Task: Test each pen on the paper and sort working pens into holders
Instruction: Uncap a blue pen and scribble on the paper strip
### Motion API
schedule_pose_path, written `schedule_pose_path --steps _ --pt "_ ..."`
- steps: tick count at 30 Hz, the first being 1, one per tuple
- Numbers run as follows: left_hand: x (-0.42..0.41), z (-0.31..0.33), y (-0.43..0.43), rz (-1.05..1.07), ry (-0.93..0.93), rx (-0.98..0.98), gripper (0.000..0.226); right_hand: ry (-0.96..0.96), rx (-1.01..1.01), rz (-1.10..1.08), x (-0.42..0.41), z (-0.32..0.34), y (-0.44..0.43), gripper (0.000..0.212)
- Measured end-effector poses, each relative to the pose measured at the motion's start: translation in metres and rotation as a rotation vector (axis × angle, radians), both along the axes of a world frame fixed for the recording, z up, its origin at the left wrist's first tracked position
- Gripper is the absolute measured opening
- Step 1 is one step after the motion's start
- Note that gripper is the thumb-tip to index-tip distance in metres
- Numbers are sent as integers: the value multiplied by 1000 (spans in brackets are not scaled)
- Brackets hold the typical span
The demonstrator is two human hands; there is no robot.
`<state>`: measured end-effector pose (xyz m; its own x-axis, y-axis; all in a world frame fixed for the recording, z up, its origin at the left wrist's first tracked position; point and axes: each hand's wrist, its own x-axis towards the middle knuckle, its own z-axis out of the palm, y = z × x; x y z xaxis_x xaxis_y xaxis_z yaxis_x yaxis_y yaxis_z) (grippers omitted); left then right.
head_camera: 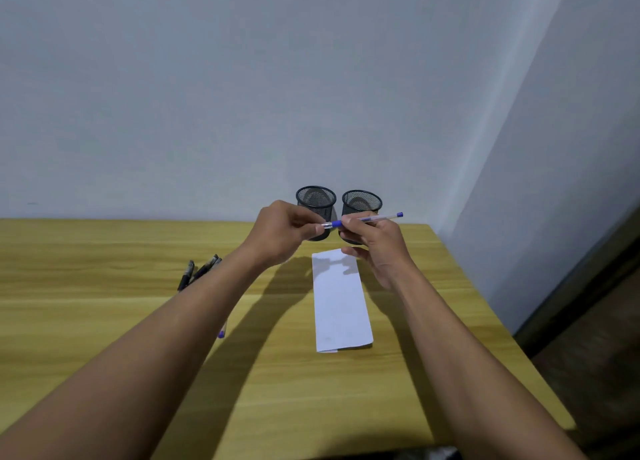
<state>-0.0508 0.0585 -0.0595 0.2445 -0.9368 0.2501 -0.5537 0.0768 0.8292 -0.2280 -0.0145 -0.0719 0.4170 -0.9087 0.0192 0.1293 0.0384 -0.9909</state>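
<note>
Both hands hold one clear pen with blue ends (377, 218) level above the table, in front of two black mesh holders. My right hand (375, 248) grips its barrel. My left hand (282, 231) pinches the clear cap end by the blue grip. The left holder (316, 198) and the right holder (362, 201) stand side by side at the table's far edge; I see no pens in them. A folded white paper (341, 303) lies below the hands. Several dark pens (199, 272) lie to the left, partly hidden by my left forearm.
A blue pen tip (221, 333) pokes out from under my left forearm. The wooden table (104, 286) meets a grey wall at the back, and its right edge drops off to a dark floor.
</note>
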Motion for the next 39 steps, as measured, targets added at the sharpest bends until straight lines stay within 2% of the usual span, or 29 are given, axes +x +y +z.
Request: schedule_pose_path --steps 5,11,15,19,24,29,32,34,39 --pt "-4 1 8 -13 360 -47 8 -49 31 0 3 4 7 4" --pt "-10 -1 14 16 463 -82 13 -68 -36 -28 10 5 16 5" --pt "-3 -2 19 2 415 -23 12 -18 -1 28 9 4 18 4" --pt "17 8 23 33 376 15 10 -81 68 17 -5 13 8 5" --pt "15 9 17 60 251 -36 6 365 -361 71 -14 20 -6 4" --pt "-20 7 -6 157 218 -151 9 643 -593 84 -16 28 -18 12" --pt "-39 -2 -27 247 330 -133 28 599 -564 -36 -25 28 -35 12" --pt "-52 -14 -43 280 329 -79 34 524 -497 -115 -28 27 -48 9" --pt "-83 -37 -80 282 252 48 15 448 -496 -268 -25 32 -88 4"
